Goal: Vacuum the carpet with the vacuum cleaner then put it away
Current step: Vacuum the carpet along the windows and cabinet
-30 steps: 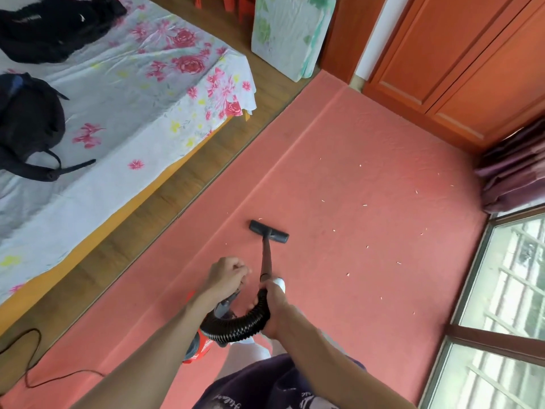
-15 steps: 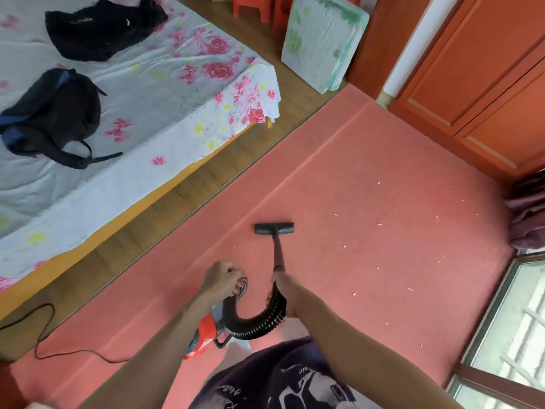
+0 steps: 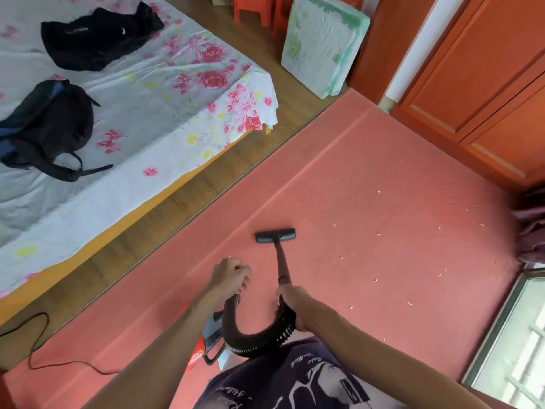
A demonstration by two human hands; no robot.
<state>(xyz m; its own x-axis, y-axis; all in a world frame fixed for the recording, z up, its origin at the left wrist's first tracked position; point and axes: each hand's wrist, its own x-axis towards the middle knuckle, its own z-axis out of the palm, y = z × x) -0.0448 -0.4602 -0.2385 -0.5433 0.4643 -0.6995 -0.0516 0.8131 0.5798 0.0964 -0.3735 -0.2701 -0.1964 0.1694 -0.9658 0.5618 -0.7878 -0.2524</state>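
Floor head [image 3: 275, 235] has squared up since a second ago, now flat on carpet [image 3: 368, 202] at 12 o'clock. Right hand [image 3: 292, 302] grips wand; left hand [image 3: 231, 274] clenched on the vacuum's handle. Scraps remain at 2 o'clock; vacuuming unfinished.

- Ahead and to the right of the floor nozzle [image 3: 275, 235] the carpet [image 3: 383, 261] lies open, with only small white scraps on it;
- The bed [image 3: 132, 119] closes the left side, beyond a strip of wooden floor [image 3: 165, 219];
- The wardrobe [image 3: 483, 84] blocks the far right; the window [image 3: 510, 343] bounds the near right;
- A black cable [image 3: 38, 343] lies on the floor at the near left.
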